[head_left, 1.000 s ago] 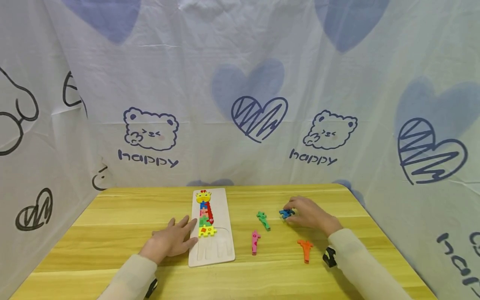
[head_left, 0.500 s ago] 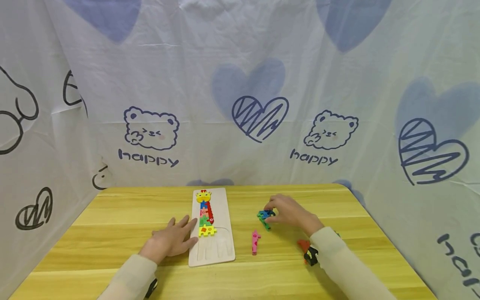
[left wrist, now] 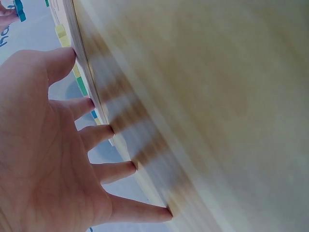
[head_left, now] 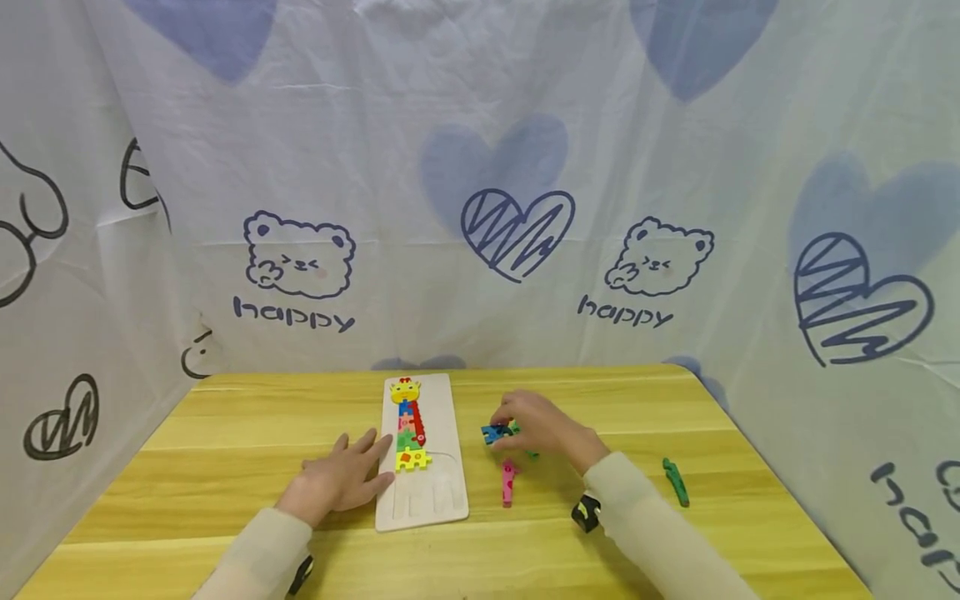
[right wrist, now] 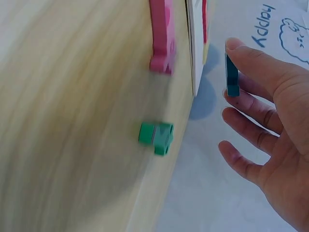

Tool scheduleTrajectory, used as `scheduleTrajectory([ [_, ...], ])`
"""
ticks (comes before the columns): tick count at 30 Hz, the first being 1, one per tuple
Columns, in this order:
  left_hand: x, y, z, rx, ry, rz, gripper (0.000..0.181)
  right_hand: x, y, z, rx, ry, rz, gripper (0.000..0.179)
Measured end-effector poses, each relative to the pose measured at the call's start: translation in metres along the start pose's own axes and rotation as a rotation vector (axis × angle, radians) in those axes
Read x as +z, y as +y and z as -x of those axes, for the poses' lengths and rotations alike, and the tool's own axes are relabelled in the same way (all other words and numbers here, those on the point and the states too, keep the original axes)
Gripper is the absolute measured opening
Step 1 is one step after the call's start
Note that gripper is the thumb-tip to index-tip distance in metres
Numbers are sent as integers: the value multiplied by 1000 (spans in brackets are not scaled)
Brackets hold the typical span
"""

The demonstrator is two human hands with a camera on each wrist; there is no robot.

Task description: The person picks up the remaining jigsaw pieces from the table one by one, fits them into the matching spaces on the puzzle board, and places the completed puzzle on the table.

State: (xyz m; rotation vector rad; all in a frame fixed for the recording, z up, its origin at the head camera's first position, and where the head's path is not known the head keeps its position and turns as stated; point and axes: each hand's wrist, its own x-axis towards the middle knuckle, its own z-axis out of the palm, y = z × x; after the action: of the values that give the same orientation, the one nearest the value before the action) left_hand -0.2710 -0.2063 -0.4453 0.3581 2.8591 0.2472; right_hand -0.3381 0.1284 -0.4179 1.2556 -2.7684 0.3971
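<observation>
My right hand (head_left: 543,429) pinches a blue puzzle piece (head_left: 495,433) between thumb and fingers, above the table right of the board. The right wrist view has the blue piece (right wrist: 232,79) raised off the tabletop. Below it lies a green puzzle piece (right wrist: 157,137), mostly covered by the hand in the head view. Spread fingers of my left hand (head_left: 337,479) rest at the left edge of the pale wooden puzzle board (head_left: 441,408); the left wrist view shows fingertips touching table and board. On the board sits a giraffe's yellow head (head_left: 406,392) above colourful neck pieces and a yellow body piece (head_left: 412,459).
A pink puzzle piece (head_left: 508,483) lies right of the board, and a dark green piece (head_left: 676,482) lies farther right. Hollow leg slots (head_left: 420,498) show in the board's lower part. A printed cloth (head_left: 405,167) hangs behind the table.
My right hand has carried the blue piece leftward, over the green piece toward the board. The forearm now covers where the orange piece lay and uncovers a dark green one. My left hand stays put.
</observation>
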Motion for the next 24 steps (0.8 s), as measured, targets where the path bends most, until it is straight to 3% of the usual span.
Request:
scheduleTrajectory([
  [5,-1,0,0,2,11,-12,71,5,-11,-10,19,-18,-26,32],
  [24,1,0,-1,-19,-7,3,71,31,-40,-36,10,-68,52,38],
])
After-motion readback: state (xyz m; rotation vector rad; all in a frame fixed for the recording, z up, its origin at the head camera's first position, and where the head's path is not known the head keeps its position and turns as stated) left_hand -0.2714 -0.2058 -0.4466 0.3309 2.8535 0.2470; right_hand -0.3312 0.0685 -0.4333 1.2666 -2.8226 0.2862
